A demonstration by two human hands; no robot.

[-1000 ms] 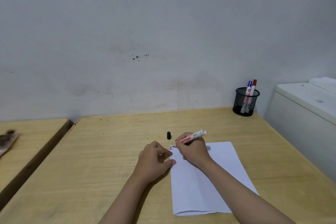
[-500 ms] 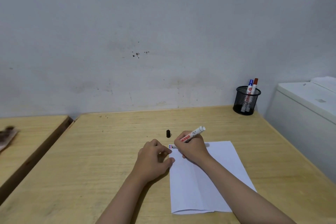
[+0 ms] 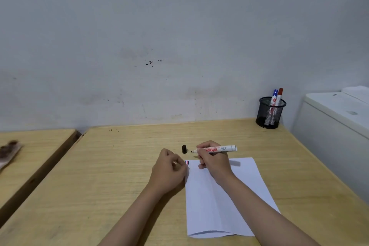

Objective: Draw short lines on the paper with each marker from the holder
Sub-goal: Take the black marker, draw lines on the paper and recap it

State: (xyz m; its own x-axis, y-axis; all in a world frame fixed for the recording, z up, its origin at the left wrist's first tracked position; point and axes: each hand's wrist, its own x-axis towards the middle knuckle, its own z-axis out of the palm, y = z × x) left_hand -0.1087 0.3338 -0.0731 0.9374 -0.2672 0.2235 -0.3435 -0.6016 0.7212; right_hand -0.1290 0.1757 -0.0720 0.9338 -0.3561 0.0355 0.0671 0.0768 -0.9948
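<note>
A white sheet of paper (image 3: 217, 201) lies on the wooden table (image 3: 123, 175), with short blue, red and black lines (image 3: 187, 162) at its top left corner. My right hand (image 3: 213, 163) holds an uncapped black marker (image 3: 219, 149) almost level above the paper's top edge, tip pointing left toward a black cap (image 3: 184, 149) lying on the table. My left hand (image 3: 168, 170) rests curled at the paper's left edge, holding nothing that I can see. A black mesh holder (image 3: 270, 113) at the back right corner carries a blue marker (image 3: 274, 97) and a red marker (image 3: 279, 95).
A white appliance (image 3: 335, 126) stands against the table's right side. A second wooden table (image 3: 36, 158) sits to the left across a narrow gap, with a blurred brownish object (image 3: 9, 151) on it. A grey wall rises right behind both.
My right hand lifted the marker off the paper and turned it level, its tip now pointing left toward the cap. A black line now stands beside the blue and red ones. My left hand stayed.
</note>
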